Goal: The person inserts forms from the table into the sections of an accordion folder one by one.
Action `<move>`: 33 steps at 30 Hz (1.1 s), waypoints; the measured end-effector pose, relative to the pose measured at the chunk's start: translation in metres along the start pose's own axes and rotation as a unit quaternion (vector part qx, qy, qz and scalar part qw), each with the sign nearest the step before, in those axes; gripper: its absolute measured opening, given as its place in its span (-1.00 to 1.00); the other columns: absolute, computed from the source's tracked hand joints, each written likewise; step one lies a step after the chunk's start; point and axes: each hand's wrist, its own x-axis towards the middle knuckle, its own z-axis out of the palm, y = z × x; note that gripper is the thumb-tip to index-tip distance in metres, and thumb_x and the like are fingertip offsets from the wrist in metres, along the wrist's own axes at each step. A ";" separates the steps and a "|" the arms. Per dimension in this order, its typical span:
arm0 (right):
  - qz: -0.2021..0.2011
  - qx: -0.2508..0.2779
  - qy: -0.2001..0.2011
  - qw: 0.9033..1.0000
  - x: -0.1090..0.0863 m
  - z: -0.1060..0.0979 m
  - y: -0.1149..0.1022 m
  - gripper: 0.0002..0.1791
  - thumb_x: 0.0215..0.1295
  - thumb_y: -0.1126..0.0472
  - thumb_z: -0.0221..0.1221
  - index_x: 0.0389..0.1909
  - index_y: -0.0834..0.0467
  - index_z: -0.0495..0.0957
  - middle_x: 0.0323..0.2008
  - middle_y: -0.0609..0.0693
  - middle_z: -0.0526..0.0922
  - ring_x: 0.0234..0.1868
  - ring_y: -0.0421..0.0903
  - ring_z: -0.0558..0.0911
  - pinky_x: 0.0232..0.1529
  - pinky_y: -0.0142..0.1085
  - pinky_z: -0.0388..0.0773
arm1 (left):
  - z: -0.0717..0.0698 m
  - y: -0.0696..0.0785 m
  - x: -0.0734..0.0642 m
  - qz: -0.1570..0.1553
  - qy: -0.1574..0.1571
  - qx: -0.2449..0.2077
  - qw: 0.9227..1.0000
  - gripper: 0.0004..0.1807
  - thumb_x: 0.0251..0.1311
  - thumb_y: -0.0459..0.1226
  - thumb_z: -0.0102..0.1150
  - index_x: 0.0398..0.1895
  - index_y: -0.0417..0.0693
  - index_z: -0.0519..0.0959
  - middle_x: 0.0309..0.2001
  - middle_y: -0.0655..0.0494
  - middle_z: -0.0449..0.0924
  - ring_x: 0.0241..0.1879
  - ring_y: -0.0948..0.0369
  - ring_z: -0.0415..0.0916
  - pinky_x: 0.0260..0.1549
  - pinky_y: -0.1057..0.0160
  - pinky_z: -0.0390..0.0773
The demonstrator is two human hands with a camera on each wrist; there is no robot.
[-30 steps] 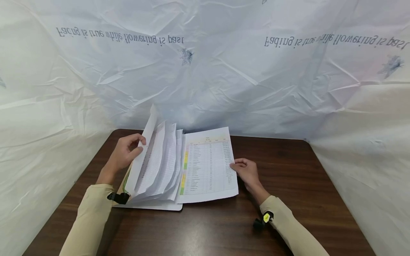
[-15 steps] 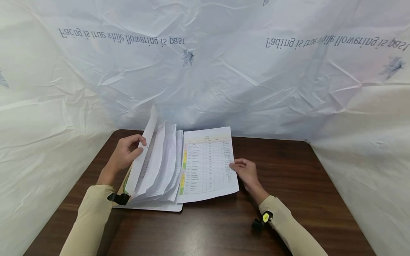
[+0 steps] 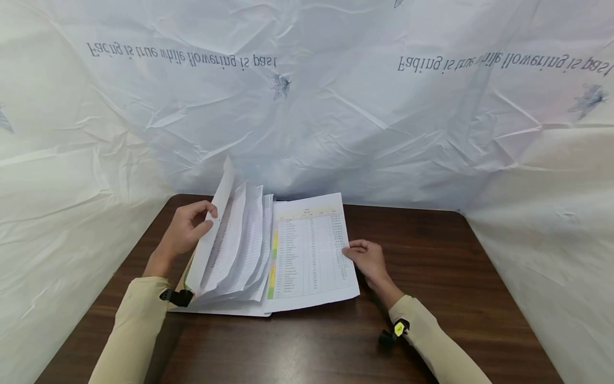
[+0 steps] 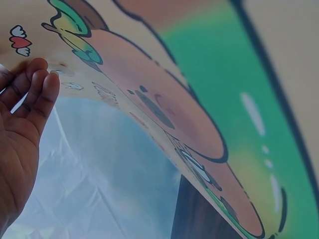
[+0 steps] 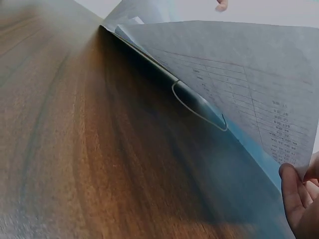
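Observation:
A folder (image 3: 225, 308) lies opened on the table, thick with printed sheets (image 3: 246, 250). My left hand (image 3: 184, 228) pinches the edge of its raised front cover (image 3: 207, 242), white inside. In the left wrist view the outer face of that cover (image 4: 164, 104) shows a cartoon print in green, tan and pink. Thumb and fingers of my right hand (image 3: 368, 261) pinch the right edge of a printed table sheet (image 3: 309, 256) with yellow and green marks down its left side. Seen from the right wrist, this sheet (image 5: 234, 74) slants up above the blue folder edge.
A thin pale loop (image 5: 192, 110) sticks out from the folder's edge over the wooden tabletop (image 3: 422, 277). White sheeting (image 3: 331, 122) with printed words and flowers hangs behind the table and along both sides.
The sheet in my right hand has shifted slightly down, its top edge lower and its lower right corner a little nearer me. The left hand and raised cover have hardly moved.

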 end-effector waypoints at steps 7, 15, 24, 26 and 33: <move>0.000 -0.004 0.001 1.000 0.001 0.003 -0.001 -0.73 0.24 0.26 0.37 -0.08 0.31 0.67 -0.22 0.18 0.77 -0.32 -0.10 0.73 -0.29 -0.31 0.60 | 0.002 -0.002 0.002 0.008 0.003 -0.002 1.000 -0.84 0.05 -0.63 0.02 -0.33 -0.37 0.54 -0.42 -0.13 0.52 -0.48 0.32 0.36 -0.49 0.38 0.38; 0.004 0.015 0.012 1.000 0.006 0.002 -0.001 -0.71 0.24 0.26 0.37 -0.07 0.33 0.66 -0.21 0.21 0.77 -0.33 -0.12 0.73 -0.31 -0.33 0.60 | 0.009 -0.035 -0.005 0.012 0.008 -0.001 1.000 -0.82 0.09 -0.58 0.04 -0.30 -0.26 0.57 -0.42 0.07 0.47 -0.53 0.27 0.33 -0.50 0.38 0.36; 0.006 0.012 0.013 1.000 0.002 0.009 0.000 -0.73 0.25 0.25 0.36 -0.08 0.31 0.66 -0.22 0.18 0.77 -0.33 -0.13 0.72 -0.30 -0.32 0.59 | 0.008 -0.040 -0.007 0.011 0.005 -0.010 1.000 -0.81 0.13 -0.52 0.07 -0.26 -0.16 0.59 -0.39 0.11 0.49 -0.50 0.23 0.37 -0.47 0.40 0.38; 0.006 0.012 0.011 1.000 0.000 0.010 0.000 -0.73 0.25 0.25 0.36 -0.08 0.31 0.66 -0.22 0.17 0.77 -0.34 -0.14 0.72 -0.31 -0.31 0.59 | 0.008 -0.040 -0.007 0.010 0.005 -0.008 1.000 -0.82 0.13 -0.52 0.07 -0.26 -0.17 0.59 -0.38 0.09 0.50 -0.49 0.22 0.39 -0.46 0.41 0.39; -0.001 0.011 0.011 1.000 0.000 0.007 -0.001 -0.73 0.23 0.28 0.37 -0.10 0.34 0.65 -0.24 0.19 0.77 -0.36 -0.13 0.72 -0.33 -0.33 0.59 | 0.007 -0.036 -0.007 0.007 0.013 0.003 1.000 -0.81 0.08 -0.60 0.04 -0.29 -0.28 0.57 -0.36 -0.04 0.56 -0.46 0.31 0.40 -0.48 0.41 0.39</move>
